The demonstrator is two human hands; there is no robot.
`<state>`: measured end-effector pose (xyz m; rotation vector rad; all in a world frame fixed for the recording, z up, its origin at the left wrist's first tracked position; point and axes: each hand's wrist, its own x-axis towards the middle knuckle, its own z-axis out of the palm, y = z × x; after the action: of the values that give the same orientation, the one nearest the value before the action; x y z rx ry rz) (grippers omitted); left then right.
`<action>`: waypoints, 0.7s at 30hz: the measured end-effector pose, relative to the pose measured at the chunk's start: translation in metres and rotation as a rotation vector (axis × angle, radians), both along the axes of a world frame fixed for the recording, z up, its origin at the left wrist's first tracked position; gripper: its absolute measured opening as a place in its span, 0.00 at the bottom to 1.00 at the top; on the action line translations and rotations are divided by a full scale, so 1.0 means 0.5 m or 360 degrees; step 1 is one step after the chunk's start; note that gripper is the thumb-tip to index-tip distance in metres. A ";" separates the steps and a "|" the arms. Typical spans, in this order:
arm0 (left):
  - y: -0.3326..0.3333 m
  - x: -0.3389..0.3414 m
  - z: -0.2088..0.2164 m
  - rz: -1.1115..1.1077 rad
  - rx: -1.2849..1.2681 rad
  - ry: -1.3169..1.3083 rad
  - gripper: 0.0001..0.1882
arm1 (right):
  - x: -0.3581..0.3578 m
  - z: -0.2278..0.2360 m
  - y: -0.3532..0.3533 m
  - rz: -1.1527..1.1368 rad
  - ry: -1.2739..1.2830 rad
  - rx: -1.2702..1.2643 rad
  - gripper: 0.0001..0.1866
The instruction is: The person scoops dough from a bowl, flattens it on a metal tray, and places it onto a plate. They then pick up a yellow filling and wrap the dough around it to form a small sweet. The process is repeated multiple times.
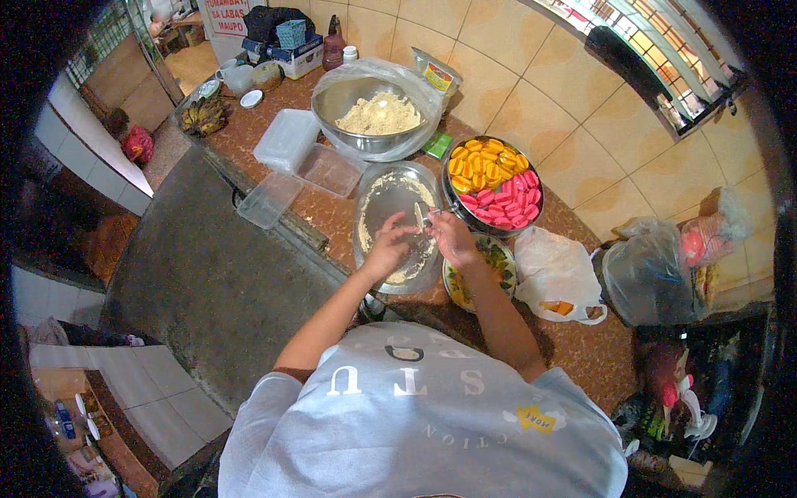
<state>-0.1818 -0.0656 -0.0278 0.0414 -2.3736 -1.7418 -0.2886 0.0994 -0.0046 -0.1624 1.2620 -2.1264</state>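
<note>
Over an oval metal tray dusted with pale crumbs, my two hands come together. In my right hand the fingers are closed on a small shiny metal tool, its exact kind too small to tell, with something pale at its tip. My left hand is just beside it, fingers apart and reaching toward the tool, seemingly holding nothing. Beyond the tray stands a large metal bowl of pale crumbly powder, with clear plastic around it. At the right, a round pan holds several yellow-wrapped and pink-wrapped pieces.
Clear plastic containers lie left of the bowl. A floral plate sits partly under my right forearm, beside a white plastic bag. Bananas, a small green packet and a standing pouch are farther back. A tiled wall borders the counter.
</note>
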 end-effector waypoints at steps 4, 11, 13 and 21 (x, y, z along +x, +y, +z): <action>-0.046 0.018 0.005 -0.0056 -0.0284 -0.0465 0.17 | 0.001 0.011 -0.028 0.0191 0.1259 0.0965 0.16; -0.044 0.036 0.058 0.0304 -0.1096 -0.0289 0.13 | -0.142 -0.198 -0.013 0.0248 0.1007 0.0823 0.19; -0.059 0.058 0.034 0.0670 -0.0995 -0.0171 0.16 | -0.116 -0.151 -0.061 0.0284 0.0241 0.0604 0.15; -0.057 0.046 -0.081 0.0899 -0.0678 -0.0024 0.32 | -0.017 -0.094 -0.090 0.0703 0.1929 0.1119 0.17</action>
<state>-0.1590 -0.0941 -0.0682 0.5950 -2.3720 -0.9728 -0.2970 0.0542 -0.0515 -1.3925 2.2449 -0.9940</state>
